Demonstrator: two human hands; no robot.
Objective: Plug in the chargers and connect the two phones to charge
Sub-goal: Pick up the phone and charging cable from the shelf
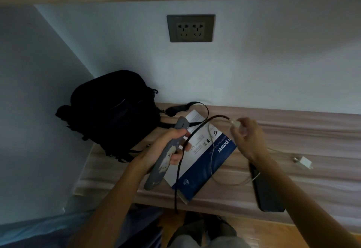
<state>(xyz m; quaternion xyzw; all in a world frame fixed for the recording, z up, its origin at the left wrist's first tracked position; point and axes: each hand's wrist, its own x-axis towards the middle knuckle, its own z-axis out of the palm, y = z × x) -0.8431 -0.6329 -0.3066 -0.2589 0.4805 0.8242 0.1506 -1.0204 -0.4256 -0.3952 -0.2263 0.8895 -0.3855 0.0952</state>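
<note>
Hard to see: the picture is dim and blurred; I cannot tell if the grey device (162, 165) is a phone.
Left hand (172, 146): grips the grey device above the desk (312, 130); its long axis tilts up toward the wall.
Right hand (248, 140): pinches a white plug (235, 123) at the end of the dark cable (181, 161).
Dark phone (267, 195): flat near the desk's front edge, pointing to the wall, far end hidden by the right forearm.
White charger (304, 162): on the desk, right.
Wall socket (191, 28): above, nothing plugged in.

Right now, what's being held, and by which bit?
The left grip holds the grey phone around its middle. The right grip pinches the white plug at the dark cable's end.
</note>
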